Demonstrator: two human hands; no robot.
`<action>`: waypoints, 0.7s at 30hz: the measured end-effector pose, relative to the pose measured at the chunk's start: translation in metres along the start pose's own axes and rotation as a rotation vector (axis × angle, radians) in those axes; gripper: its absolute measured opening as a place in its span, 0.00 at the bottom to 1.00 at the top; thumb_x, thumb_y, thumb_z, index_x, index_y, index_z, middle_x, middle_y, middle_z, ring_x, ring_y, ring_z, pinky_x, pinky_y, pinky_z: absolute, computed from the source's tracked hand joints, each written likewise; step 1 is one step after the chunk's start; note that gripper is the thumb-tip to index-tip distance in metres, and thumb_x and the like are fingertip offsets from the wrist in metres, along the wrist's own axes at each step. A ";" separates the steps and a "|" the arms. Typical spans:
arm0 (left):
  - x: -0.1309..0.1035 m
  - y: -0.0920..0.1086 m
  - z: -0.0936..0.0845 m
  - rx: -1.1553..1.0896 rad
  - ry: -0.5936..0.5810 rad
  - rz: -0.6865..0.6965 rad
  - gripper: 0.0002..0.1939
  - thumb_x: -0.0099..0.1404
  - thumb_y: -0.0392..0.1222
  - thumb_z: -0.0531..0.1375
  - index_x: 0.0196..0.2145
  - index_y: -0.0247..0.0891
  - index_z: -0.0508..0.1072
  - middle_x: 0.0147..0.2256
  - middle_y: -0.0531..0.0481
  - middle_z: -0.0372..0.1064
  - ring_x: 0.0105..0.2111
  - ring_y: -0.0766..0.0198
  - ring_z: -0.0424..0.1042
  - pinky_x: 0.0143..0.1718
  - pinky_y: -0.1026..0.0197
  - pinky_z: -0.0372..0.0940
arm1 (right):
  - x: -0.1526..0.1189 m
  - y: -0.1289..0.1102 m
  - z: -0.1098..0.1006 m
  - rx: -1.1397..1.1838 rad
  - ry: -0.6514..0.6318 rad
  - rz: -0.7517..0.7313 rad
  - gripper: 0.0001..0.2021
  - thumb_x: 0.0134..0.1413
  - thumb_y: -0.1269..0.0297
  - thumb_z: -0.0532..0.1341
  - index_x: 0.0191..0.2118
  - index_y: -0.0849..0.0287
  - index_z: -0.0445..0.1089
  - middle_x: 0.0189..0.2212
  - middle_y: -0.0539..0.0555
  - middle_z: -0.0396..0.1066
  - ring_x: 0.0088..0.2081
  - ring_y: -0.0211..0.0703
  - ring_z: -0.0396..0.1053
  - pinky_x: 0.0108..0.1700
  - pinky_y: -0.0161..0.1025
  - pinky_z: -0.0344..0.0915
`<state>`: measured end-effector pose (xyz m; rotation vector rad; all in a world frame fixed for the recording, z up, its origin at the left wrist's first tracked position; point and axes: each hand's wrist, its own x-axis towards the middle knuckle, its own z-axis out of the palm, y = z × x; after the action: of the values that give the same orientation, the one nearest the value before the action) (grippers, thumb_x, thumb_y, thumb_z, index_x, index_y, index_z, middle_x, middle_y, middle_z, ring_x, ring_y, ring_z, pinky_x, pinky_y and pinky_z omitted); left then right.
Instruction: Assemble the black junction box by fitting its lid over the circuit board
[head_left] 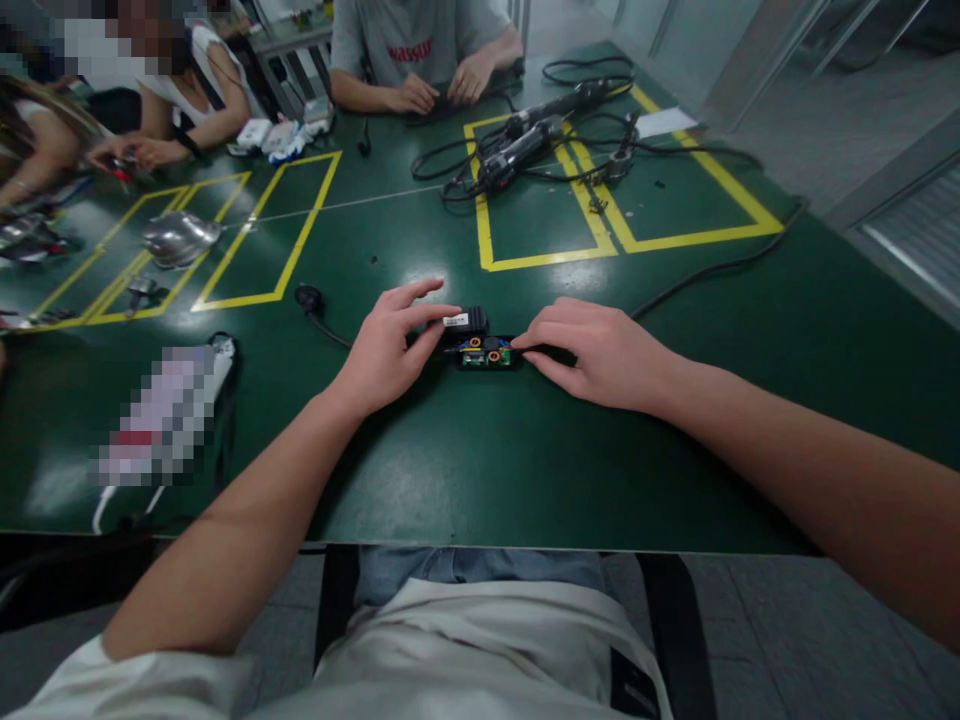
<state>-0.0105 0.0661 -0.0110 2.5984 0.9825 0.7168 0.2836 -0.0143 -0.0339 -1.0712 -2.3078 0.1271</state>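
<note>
A small black case (pixel 465 366) lies uncovered in front of me, showing a green circuit board with copper-wound coils and blue and yellow wires. Just behind it is a black ribbed cover (pixel 475 318) with a white label. My left hand (pixel 390 345) has its thumb and index finger together at the cover's left end, while another finger stretches out above. At the right end of the case, my right hand (pixel 592 350) is closed in a pinch on the black cable (pixel 553 351). The exact contact under the fingertips is partly hidden.
A plug (pixel 308 298) on a cable lies left of my left hand. A blurred-out object (pixel 161 410) rests near the left front edge. Across the green table are black power tools (pixel 521 150), yellow tape outlines (pixel 544 262), a metal bowl-shaped part (pixel 180 240) and co-workers' hands (pixel 416 95).
</note>
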 end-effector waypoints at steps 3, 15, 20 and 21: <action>0.003 -0.007 0.003 -0.059 -0.053 -0.100 0.16 0.77 0.42 0.62 0.57 0.43 0.85 0.62 0.41 0.79 0.63 0.48 0.77 0.69 0.39 0.68 | 0.000 0.000 0.001 0.036 -0.007 0.024 0.11 0.71 0.65 0.60 0.48 0.54 0.82 0.42 0.59 0.83 0.44 0.54 0.78 0.49 0.52 0.76; -0.003 0.002 -0.010 -0.028 0.063 -0.018 0.17 0.79 0.48 0.63 0.59 0.43 0.84 0.55 0.43 0.83 0.54 0.50 0.79 0.60 0.46 0.73 | 0.001 -0.005 -0.003 0.072 -0.024 0.155 0.12 0.63 0.65 0.63 0.52 0.54 0.70 0.42 0.57 0.80 0.39 0.51 0.75 0.43 0.47 0.72; -0.006 0.013 -0.014 -0.100 0.000 0.130 0.17 0.81 0.50 0.62 0.60 0.45 0.83 0.56 0.44 0.81 0.55 0.53 0.77 0.62 0.51 0.71 | 0.001 -0.004 -0.003 0.091 -0.019 0.185 0.18 0.59 0.65 0.65 0.54 0.52 0.64 0.42 0.56 0.78 0.38 0.49 0.73 0.43 0.45 0.69; -0.006 0.013 -0.013 -0.099 -0.052 0.160 0.17 0.81 0.49 0.61 0.60 0.46 0.83 0.56 0.44 0.81 0.55 0.54 0.77 0.62 0.51 0.71 | 0.001 -0.004 -0.003 0.089 -0.020 0.182 0.18 0.59 0.64 0.65 0.54 0.52 0.64 0.43 0.56 0.78 0.39 0.50 0.73 0.43 0.46 0.68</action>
<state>-0.0143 0.0533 0.0036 2.6151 0.7114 0.7129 0.2824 -0.0167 -0.0298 -1.2368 -2.1966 0.3100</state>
